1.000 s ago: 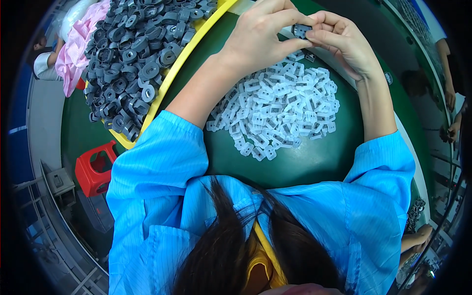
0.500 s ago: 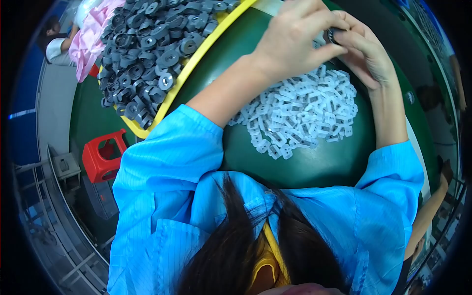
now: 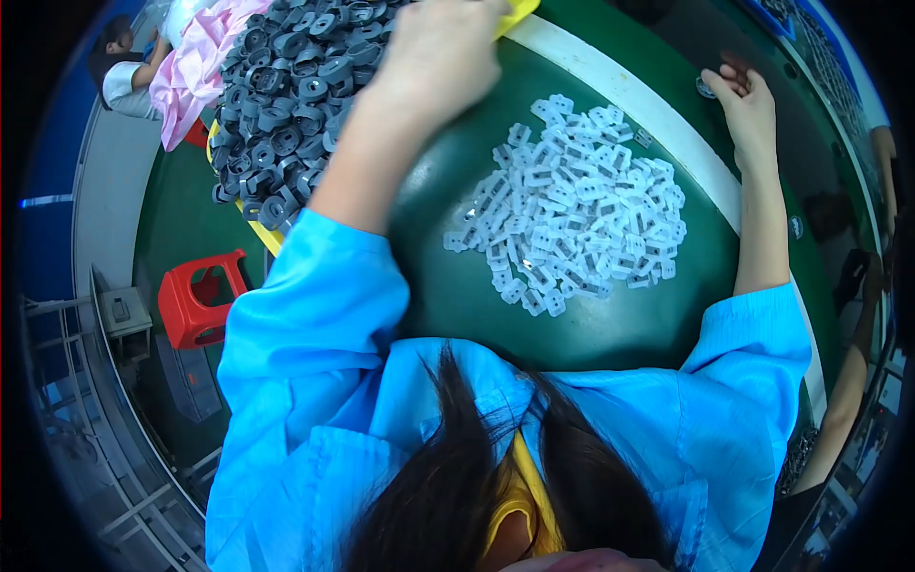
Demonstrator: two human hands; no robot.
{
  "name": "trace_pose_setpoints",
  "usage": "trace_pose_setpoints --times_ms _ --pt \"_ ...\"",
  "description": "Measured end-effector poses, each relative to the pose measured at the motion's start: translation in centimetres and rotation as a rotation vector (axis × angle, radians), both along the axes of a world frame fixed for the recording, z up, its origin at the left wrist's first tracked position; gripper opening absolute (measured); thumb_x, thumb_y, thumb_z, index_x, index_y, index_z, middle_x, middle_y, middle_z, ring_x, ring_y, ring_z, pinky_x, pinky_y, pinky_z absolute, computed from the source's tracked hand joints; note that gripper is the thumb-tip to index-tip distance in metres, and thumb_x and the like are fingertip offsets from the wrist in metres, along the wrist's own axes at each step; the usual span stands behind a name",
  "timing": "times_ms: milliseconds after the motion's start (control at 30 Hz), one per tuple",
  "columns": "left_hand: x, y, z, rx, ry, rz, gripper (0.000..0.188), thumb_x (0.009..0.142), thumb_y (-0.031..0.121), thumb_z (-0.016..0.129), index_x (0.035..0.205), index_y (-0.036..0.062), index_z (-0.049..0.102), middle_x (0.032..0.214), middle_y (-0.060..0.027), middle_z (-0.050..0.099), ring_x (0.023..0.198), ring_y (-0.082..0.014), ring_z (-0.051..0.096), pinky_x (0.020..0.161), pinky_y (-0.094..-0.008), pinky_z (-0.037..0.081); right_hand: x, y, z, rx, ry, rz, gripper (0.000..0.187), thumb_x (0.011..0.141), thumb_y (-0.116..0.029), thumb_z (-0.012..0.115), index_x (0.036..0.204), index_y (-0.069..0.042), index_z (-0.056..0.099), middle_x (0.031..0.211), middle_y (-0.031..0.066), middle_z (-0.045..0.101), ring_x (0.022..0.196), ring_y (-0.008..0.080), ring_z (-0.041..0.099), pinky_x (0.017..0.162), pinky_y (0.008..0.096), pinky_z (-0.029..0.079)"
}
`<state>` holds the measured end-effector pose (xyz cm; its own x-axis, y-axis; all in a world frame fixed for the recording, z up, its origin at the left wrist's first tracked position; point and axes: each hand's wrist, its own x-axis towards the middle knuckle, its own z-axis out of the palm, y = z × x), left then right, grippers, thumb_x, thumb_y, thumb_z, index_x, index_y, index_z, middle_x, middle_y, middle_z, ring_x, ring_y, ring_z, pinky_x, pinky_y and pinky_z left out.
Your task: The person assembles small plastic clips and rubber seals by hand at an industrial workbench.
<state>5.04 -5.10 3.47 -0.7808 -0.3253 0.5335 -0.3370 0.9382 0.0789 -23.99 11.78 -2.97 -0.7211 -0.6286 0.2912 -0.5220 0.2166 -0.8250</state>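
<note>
My left hand (image 3: 443,62) reaches over the right side of the heap of dark grey plastic parts (image 3: 286,105), near the yellow rim of their tray (image 3: 519,13). Its fingers are hidden at the picture's upper edge, so what they hold cannot be made out. Away to the right, my right hand (image 3: 748,107) is over a dark green strip, thumb and fingers slightly apart. Just outside its thumb tip is a small round dark part (image 3: 705,88); whether they touch is unclear. Between my forearms spreads a pile of small translucent white pieces with dark centres (image 3: 581,200).
A white band (image 3: 610,71) divides the green table from the green strip, where another small round part (image 3: 796,227) lies. Pink cloth (image 3: 195,71) hangs by the tray. A red stool (image 3: 200,300) stands at left. Another person (image 3: 129,81) sits far left; a forearm (image 3: 843,410) shows at right.
My hands have drawn apart from the small dark part they were working on. The left went leftward to the grey heap, the right rightward over the green strip, with a round part beside it.
</note>
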Motion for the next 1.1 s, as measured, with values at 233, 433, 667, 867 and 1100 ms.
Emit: trace_pose_setpoints --times_ms 233,433,667,867,1100 --pt "2.5 -6.5 -2.8 -0.092 -0.183 0.0 0.033 0.084 0.011 0.062 0.117 0.0084 0.064 0.122 -0.0147 0.061 0.106 -0.0308 0.06 0.094 -0.0387 0.047 3.9 -0.2 2.6 0.13 0.071 0.471 0.026 0.081 -0.017 0.069 0.103 -0.003 0.067 0.082 0.0021 0.064 0.078 0.01 0.059 0.076 0.0246 0.048" --pt "0.8 -2.3 0.4 0.026 -0.1 0.038 0.02 0.087 0.016 0.058 0.098 0.0021 0.067 0.097 -0.0143 0.067 0.093 -0.0332 0.061 0.083 -0.0402 0.046 6.2 0.8 3.3 0.335 0.002 0.68 0.022 0.078 -0.012 0.071 0.094 0.002 0.065 0.075 0.0042 0.063 0.07 0.0109 0.058 0.069 0.0262 0.049" --pt "-2.0 1.1 0.1 0.267 0.083 0.094 0.021 0.092 0.018 0.059 0.107 0.0058 0.068 0.086 -0.0137 0.069 0.074 -0.0275 0.067 0.07 -0.0333 0.052 9.1 1.0 3.4 0.345 0.274 0.499 0.022 0.074 -0.022 0.074 0.074 -0.001 0.067 0.074 0.0137 0.067 0.072 0.0293 0.065 0.067 0.0385 0.051" --pt "-5.1 2.6 -3.6 0.435 0.278 -0.124 0.017 0.092 0.022 0.062 0.095 0.0064 0.066 0.065 -0.0136 0.062 0.057 -0.0261 0.064 0.053 -0.0347 0.047 11.3 -0.1 2.3 0.197 0.279 0.454 0.018 0.07 -0.015 0.067 0.074 0.0 0.058 0.069 0.011 0.063 0.067 0.0299 0.064 0.064 0.039 0.05" --pt "-5.2 2.1 -4.1 0.675 0.113 -0.171 0.051 0.075 0.017 0.078 0.118 0.0018 0.054 0.085 -0.0086 0.065 0.078 -0.0154 0.062 0.073 -0.0278 0.048 9.2 -0.1 3.4 0.068 -0.253 0.529 0.022 0.082 -0.012 0.068 0.101 -0.002 0.068 0.077 0.0005 0.065 0.068 0.0062 0.058 0.061 0.0222 0.047"
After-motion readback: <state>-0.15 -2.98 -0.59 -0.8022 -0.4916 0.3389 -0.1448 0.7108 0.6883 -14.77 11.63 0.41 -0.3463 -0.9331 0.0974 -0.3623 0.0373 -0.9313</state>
